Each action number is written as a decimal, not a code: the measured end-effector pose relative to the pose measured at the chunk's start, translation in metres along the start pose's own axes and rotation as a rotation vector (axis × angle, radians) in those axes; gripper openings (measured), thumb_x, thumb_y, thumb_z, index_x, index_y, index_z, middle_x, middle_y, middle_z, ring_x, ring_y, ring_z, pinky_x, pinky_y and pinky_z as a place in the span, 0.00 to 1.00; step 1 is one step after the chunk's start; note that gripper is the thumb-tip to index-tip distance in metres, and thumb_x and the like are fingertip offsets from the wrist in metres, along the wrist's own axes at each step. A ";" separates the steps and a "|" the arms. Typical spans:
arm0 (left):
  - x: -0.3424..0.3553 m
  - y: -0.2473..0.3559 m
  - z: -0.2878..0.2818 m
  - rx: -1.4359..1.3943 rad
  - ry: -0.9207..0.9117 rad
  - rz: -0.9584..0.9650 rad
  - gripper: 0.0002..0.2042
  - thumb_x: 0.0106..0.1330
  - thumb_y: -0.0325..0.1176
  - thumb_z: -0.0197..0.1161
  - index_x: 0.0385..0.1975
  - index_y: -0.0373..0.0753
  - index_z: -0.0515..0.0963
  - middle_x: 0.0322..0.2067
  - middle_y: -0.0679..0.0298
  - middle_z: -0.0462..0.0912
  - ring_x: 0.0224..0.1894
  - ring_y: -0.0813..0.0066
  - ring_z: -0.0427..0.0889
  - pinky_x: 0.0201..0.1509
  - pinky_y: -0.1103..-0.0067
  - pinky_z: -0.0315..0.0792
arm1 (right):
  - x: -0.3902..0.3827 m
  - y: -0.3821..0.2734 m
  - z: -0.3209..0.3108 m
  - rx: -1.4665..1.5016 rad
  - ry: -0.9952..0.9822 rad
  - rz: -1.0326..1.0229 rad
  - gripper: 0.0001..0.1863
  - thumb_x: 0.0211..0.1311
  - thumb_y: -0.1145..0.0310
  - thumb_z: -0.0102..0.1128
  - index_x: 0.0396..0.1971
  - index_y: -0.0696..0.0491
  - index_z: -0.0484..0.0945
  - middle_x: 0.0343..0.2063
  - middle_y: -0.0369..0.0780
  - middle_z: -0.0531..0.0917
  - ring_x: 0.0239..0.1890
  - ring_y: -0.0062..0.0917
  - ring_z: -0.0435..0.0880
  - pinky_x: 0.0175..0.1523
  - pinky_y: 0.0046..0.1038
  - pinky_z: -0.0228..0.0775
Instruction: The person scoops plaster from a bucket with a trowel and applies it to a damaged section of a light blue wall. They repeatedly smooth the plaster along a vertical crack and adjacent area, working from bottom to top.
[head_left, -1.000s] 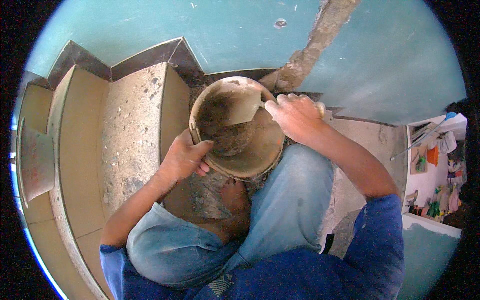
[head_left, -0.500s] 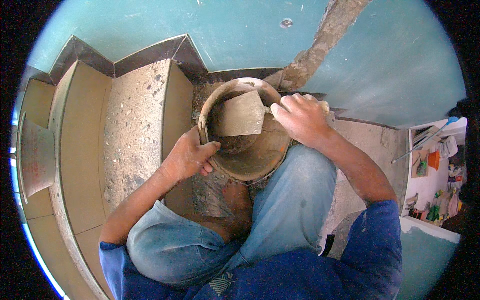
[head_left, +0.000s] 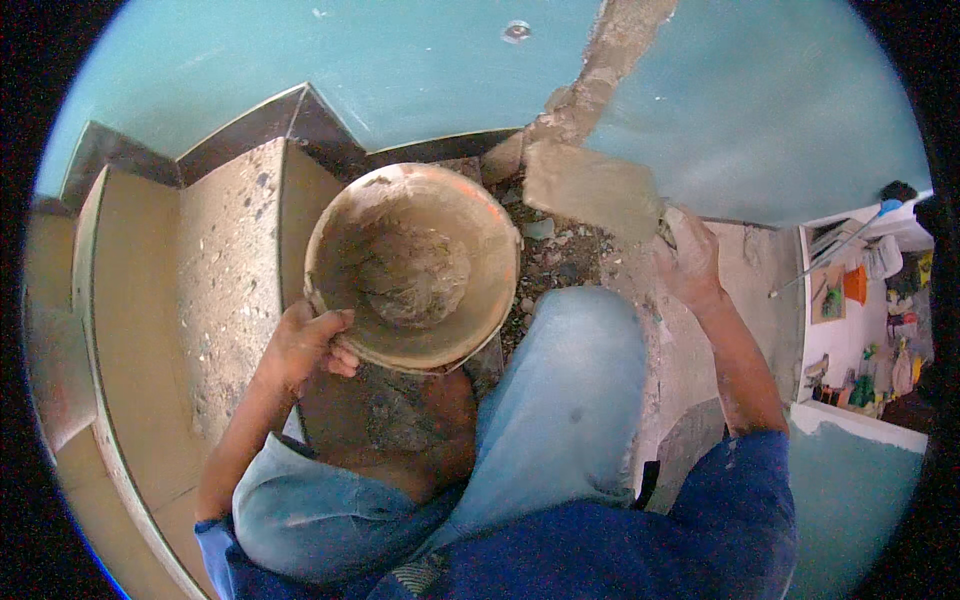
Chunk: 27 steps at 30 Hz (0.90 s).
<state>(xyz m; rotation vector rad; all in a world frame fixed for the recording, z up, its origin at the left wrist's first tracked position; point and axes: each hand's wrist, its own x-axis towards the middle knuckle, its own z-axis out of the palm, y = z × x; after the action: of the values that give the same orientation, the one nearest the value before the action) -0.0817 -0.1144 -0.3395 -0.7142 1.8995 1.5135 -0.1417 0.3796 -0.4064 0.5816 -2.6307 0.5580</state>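
Note:
A round bucket [head_left: 490, 320] stands tilted toward me in front of my knees, its inner wall smeared with mortar. At its bottom lies a patch of wet grey-brown mortar [head_left: 425, 275]. My left hand [head_left: 305, 345] grips the bucket's left rim, thumb over the edge. To the right of the bucket, my right hand [head_left: 690, 258] is closed round the handle of a trowel [head_left: 590, 188]. The trowel's broad blade points left, near the foot of the wall, and is slightly blurred. Most of its handle is hidden in my fingers.
A blue-green wall [head_left: 420, 70] rises ahead, with a rough mortar strip [head_left: 610, 65] running up it. Tiled steps [head_left: 225, 280] strewn with grit lie left. Rubble [head_left: 560, 265] covers the floor right of the bucket. An orange container [head_left: 855, 285] stands far right.
The trowel has come out of the bucket and moved right, toward the wall's foot. My view has shifted, so the bucket appears farther left, with my left hand still on its rim.

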 end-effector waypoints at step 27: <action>-0.001 0.007 0.002 -0.024 0.083 -0.024 0.16 0.68 0.34 0.62 0.48 0.29 0.71 0.29 0.56 0.84 0.21 0.71 0.84 0.23 0.76 0.83 | -0.003 0.064 0.131 0.145 -0.317 0.406 0.15 0.65 0.57 0.62 0.40 0.54 0.76 0.37 0.52 0.83 0.42 0.52 0.82 0.45 0.49 0.73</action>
<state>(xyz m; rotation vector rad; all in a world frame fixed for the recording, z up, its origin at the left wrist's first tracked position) -0.0861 -0.1110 -0.3347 -0.8190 1.9291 1.5149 -0.2061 0.3745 -0.5377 0.1809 -3.0514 0.8423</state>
